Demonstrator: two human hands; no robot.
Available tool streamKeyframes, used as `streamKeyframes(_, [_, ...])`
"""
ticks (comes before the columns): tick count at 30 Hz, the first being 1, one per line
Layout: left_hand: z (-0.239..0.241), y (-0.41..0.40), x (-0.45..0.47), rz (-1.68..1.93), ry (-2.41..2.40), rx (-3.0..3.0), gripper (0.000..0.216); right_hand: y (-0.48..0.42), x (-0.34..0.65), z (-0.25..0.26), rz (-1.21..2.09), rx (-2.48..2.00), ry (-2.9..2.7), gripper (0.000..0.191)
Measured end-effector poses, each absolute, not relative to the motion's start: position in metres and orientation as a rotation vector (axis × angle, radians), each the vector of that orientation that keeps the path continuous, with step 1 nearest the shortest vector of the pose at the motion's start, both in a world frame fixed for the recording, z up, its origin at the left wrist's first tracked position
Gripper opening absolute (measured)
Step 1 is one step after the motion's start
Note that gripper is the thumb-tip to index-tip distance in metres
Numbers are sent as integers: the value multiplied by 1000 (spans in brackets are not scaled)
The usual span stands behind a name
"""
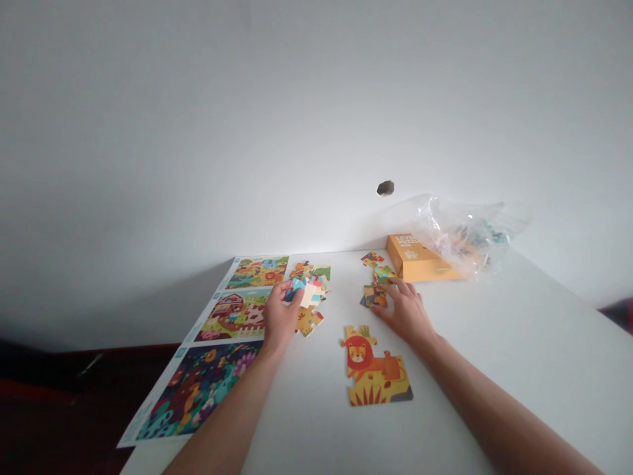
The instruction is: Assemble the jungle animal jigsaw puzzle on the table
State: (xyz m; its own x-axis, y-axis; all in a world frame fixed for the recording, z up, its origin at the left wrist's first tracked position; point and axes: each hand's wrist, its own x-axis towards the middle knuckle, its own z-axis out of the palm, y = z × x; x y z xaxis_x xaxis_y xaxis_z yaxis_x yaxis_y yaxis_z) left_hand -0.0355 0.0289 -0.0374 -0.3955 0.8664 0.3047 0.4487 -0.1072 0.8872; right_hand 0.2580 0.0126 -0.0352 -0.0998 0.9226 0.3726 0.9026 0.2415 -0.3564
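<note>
My left hand (283, 313) is closed, pinching a blue and cream puzzle piece (310, 295) between thumb and fingers. It hovers over a loose pile of puzzle pieces (307, 320), partly covering it. On the right, my right hand (404, 310) has thumb and fingertips around a dark-edged puzzle piece (376, 295) in a small cluster; its fingers hide part of the contact. A green and yellow piece (383, 272) lies just beyond. Between my forearms, a joined section of lion puzzle (378, 373) lies flat, picture side up.
A printed picture sheet (200, 386) with three scenes lies along the table's left edge. At the back right, a clear plastic bag (467, 237) with pieces in it rests against a yellow puzzle box (420, 266). Another loose piece (372, 258) lies left of the box. A white wall rises behind.
</note>
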Motion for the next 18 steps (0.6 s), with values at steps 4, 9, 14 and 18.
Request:
streamKeyframes(4, [-40,28,-35,1366,1916,1740,30,10,254,-33,47,-1652,-2013,32])
streamKeyframes(9, [-34,19,-26,1216,2002,2063,34,7,248,-32,109,-1632,-2057,24])
streamKeyframes(14, [-28,7,-12,1006,2011,2243,63,5,240,-30,225,-1357,-2175,24])
streamKeyframes(18, [-21,0,-6,870,1856,2431,59,0,233,-23,319,-1142,-2282,43])
